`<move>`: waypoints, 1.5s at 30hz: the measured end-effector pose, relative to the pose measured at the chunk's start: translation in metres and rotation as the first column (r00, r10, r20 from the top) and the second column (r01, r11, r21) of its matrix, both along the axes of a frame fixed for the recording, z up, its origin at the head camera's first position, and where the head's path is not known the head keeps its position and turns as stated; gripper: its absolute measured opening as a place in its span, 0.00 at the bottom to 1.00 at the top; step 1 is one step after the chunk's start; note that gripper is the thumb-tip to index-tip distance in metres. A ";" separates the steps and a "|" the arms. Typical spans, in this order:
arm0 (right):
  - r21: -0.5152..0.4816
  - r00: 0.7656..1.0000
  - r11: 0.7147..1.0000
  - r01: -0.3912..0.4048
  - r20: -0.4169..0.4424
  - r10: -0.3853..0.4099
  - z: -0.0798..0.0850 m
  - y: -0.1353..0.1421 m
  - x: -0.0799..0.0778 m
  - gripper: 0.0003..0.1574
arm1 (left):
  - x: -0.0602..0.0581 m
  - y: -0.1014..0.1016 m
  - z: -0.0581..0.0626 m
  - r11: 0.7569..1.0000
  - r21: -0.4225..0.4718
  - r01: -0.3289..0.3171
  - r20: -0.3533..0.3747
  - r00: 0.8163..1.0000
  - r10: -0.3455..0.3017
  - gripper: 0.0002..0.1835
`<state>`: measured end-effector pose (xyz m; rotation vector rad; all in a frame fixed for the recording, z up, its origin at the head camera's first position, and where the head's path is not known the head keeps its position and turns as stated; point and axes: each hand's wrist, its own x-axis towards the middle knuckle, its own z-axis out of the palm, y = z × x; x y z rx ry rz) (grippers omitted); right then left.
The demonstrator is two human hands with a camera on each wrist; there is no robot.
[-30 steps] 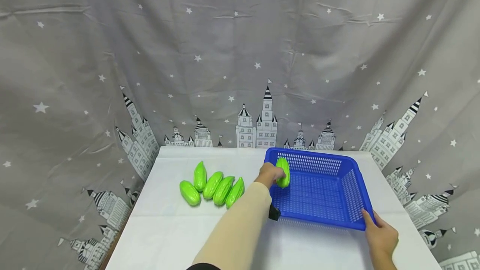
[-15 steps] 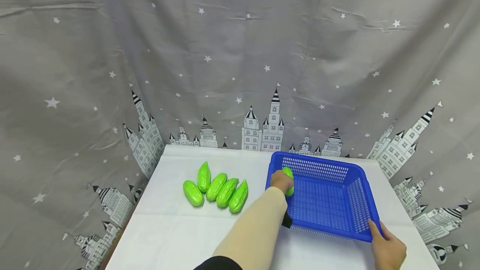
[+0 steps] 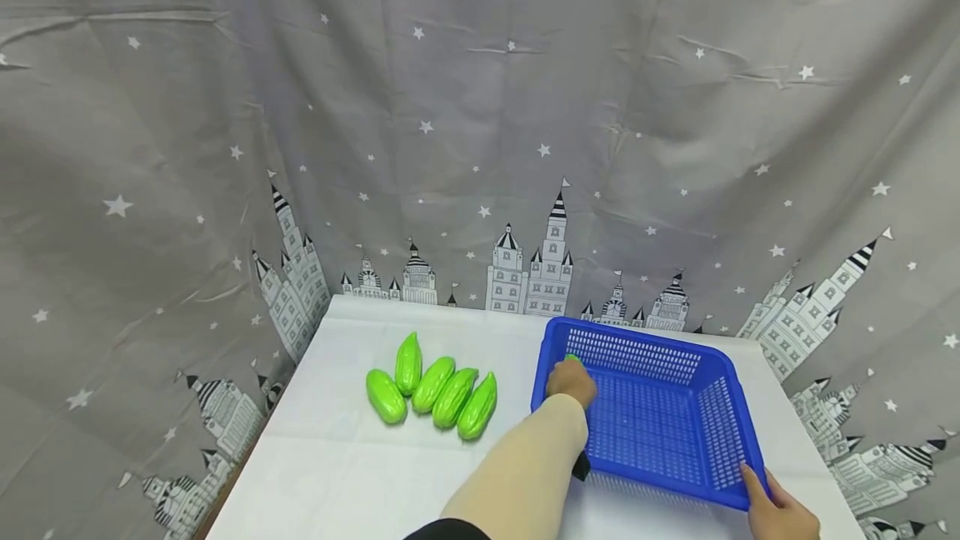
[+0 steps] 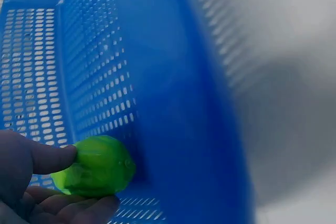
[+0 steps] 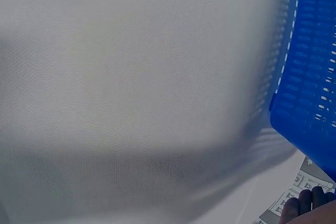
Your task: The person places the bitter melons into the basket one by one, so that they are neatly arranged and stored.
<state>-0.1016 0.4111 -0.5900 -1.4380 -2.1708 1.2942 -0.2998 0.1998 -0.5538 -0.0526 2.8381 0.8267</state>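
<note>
In the head view my left hand (image 3: 572, 383) reaches into the left end of a blue plastic basket (image 3: 637, 473). It holds a green bitter melon (image 4: 100, 166), mostly hidden by the hand from above. The left wrist view has the thumb on one side of the melon and fingers beneath it, low inside the basket close to its wall. My right hand (image 3: 783, 513) grips the basket's rim at the near right corner, thumb on top. Only a few of its fingers (image 5: 305, 201) show in the right wrist view, below the basket's corner.
Several more green bitter melons (image 3: 453, 398) lie in a cluster on the white table (image 3: 360, 482), left of the basket. A grey curtain (image 3: 450, 107) printed with stars and castles hangs behind the table and along its sides.
My left hand has moved down into the basket with the bitter melon, which is now largely covered by the hand. The right hand keeps its hold on the rim. The head view has shifted slightly.
</note>
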 end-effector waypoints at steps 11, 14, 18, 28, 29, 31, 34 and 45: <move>0.007 0.999 1.000 0.016 -0.037 -0.016 -0.002 -0.008 -0.002 0.46 | 0.007 -0.004 -0.001 0.963 -0.255 0.084 -0.019 0.996 -0.092 0.22; 0.004 0.999 1.000 0.015 -0.033 -0.015 -0.002 -0.010 -0.002 0.45 | 0.004 -0.004 -0.001 0.960 -0.266 0.082 -0.014 0.996 -0.089 0.24; 0.005 1.000 1.000 -0.004 -0.012 0.004 -0.001 -0.009 -0.002 0.47 | 0.000 -0.002 0.001 0.956 -0.281 0.089 -0.018 0.995 -0.098 0.21; 0.001 1.000 1.000 -0.013 0.003 0.013 -0.004 -0.009 -0.003 0.49 | -0.003 -0.001 0.004 0.938 -0.324 0.122 -0.026 0.990 -0.138 0.16; 0.000 1.000 1.000 -0.011 -0.003 0.011 -0.004 -0.009 -0.003 0.49 | -0.004 -0.002 0.005 0.938 -0.321 0.130 -0.032 0.988 -0.148 0.15; -0.006 1.000 1.000 -0.009 -0.009 0.009 -0.004 -0.010 -0.003 0.48 | -0.004 -0.002 0.009 0.940 -0.305 0.150 -0.052 0.983 -0.174 0.12; -0.018 1.000 1.000 0.004 -0.020 -0.005 -0.004 -0.011 -0.004 0.46 | -0.005 -0.002 0.019 0.965 -0.190 0.183 -0.114 0.972 -0.207 0.16; -0.063 0.996 0.998 0.032 -0.078 -0.037 -0.008 -0.008 -0.005 0.40 | -0.006 -0.005 0.043 0.963 0.128 0.237 -0.211 0.955 -0.207 0.42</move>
